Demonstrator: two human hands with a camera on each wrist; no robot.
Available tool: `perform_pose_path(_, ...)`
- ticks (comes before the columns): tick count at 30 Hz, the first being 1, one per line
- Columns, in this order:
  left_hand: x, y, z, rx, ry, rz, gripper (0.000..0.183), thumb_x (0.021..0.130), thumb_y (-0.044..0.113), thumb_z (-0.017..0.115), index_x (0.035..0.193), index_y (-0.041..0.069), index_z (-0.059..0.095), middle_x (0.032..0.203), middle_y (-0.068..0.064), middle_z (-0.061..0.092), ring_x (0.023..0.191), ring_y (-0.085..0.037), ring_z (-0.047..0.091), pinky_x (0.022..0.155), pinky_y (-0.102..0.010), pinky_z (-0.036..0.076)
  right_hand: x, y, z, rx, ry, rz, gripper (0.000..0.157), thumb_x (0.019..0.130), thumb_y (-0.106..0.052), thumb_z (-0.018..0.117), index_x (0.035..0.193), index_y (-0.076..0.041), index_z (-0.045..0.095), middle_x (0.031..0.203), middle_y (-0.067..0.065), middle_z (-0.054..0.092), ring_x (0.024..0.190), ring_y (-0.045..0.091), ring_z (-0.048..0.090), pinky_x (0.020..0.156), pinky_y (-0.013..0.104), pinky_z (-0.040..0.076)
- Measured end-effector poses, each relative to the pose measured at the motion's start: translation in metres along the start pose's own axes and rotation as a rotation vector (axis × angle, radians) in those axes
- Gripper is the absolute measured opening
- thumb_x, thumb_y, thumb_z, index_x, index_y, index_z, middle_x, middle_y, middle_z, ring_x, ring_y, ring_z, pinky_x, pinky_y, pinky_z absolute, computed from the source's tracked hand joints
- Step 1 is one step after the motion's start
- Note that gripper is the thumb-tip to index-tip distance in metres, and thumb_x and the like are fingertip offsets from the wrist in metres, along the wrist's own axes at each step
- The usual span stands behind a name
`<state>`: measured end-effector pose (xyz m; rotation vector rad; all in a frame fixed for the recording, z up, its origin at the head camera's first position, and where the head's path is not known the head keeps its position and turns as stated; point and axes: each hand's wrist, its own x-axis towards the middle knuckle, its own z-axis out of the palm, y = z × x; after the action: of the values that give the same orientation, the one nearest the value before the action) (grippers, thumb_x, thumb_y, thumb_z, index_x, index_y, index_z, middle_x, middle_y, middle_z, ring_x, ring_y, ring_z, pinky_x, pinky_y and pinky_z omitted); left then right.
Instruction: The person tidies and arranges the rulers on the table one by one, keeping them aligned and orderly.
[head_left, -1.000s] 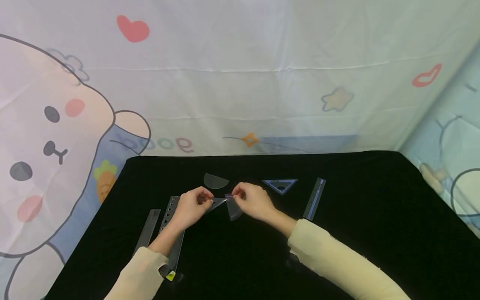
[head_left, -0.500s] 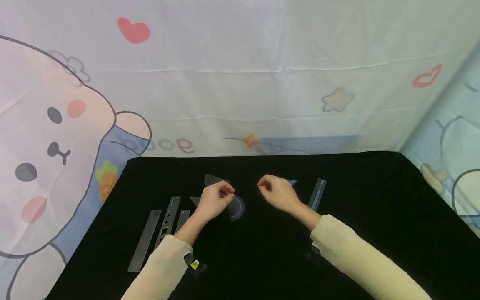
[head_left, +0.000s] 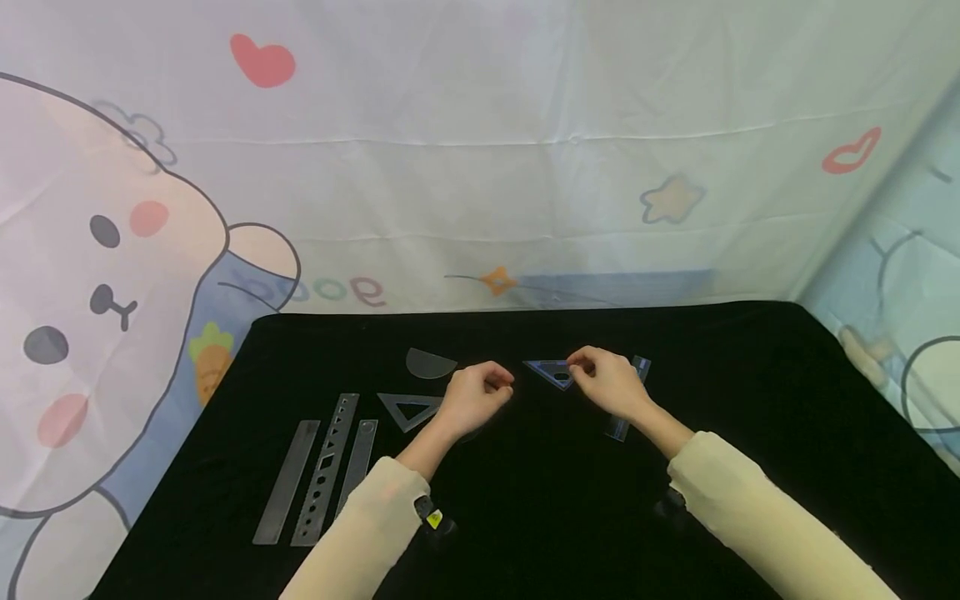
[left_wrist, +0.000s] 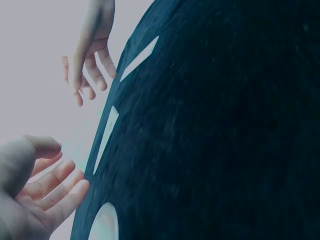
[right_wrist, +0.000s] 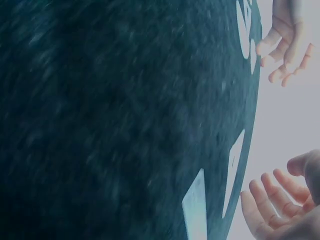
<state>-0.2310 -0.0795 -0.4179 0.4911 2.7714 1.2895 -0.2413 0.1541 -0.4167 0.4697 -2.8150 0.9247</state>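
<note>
My left hand (head_left: 474, 397) hovers above the cloth with loosely bent fingers and holds nothing. It largely covers a small protractor beneath it; a clear set square (head_left: 392, 403) lies just to its left. Empty and relaxed too, my right hand (head_left: 609, 385) is over the right part of a blue-marked set square (head_left: 542, 367) and the middle of a short blue-marked ruler (head_left: 618, 430). Both hands' fingers look spread in the wrist views, where the left hand (left_wrist: 47, 192) and the right hand (right_wrist: 280, 205) are apart from the flat pieces.
A clear protractor (head_left: 431, 364) lies behind the left set square. On the left are a plain ruler (head_left: 287, 483), a ruler with cut-out shapes (head_left: 322, 479) and a shorter ruler (head_left: 361, 454), partly behind my left sleeve. Black cloth (head_left: 750, 400) covers the table; a printed curtain (head_left: 465, 167) hangs behind.
Both hands have moved right. My left hand has let go of the clear set square, which now lies flat. My right hand has left the small protractor, which was laid down between the hands.
</note>
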Motion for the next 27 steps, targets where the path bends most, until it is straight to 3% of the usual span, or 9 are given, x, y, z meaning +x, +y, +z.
perform_pose_path(9, 0.011, 0.015, 0.026, -0.039, -0.057, 0.034, 0.02, 0.086, 0.014, 0.062, 0.104, 0.007, 0.065, 0.094, -0.002, 0.065, 0.076, -0.009, 0.061, 0.065, -0.02, 0.051, -0.008, 0.023, -0.014, -0.006, 0.009, 0.086, 0.024, 0.092, -0.018, 0.052, 0.108, -0.004, 0.063, 0.096, 0.012, 0.066, 0.079, 0.022, 0.061, 0.06, 0.033, 0.048)
perform_pose_path(19, 0.02, 0.032, 0.047, -0.066, -0.048, 0.023, 0.02, 0.085, 0.017, 0.063, 0.104, 0.01, 0.066, 0.096, -0.002, 0.067, 0.08, -0.01, 0.063, 0.069, -0.02, 0.052, -0.021, 0.04, -0.024, 0.005, 0.004, 0.218, 0.03, 0.093, -0.019, 0.048, 0.114, 0.0, 0.058, 0.102, 0.018, 0.063, 0.067, 0.018, 0.054, 0.05, 0.026, 0.038)
perform_pose_path(27, 0.026, 0.042, 0.061, -0.08, -0.045, 0.023, 0.02, 0.085, 0.016, 0.063, 0.103, 0.01, 0.067, 0.093, -0.001, 0.069, 0.08, -0.01, 0.063, 0.069, -0.02, 0.05, -0.031, 0.047, -0.031, 0.07, -0.011, 0.307, 0.036, 0.094, -0.02, 0.044, 0.119, 0.004, 0.053, 0.106, 0.024, 0.06, 0.064, 0.016, 0.062, 0.053, 0.024, 0.052)
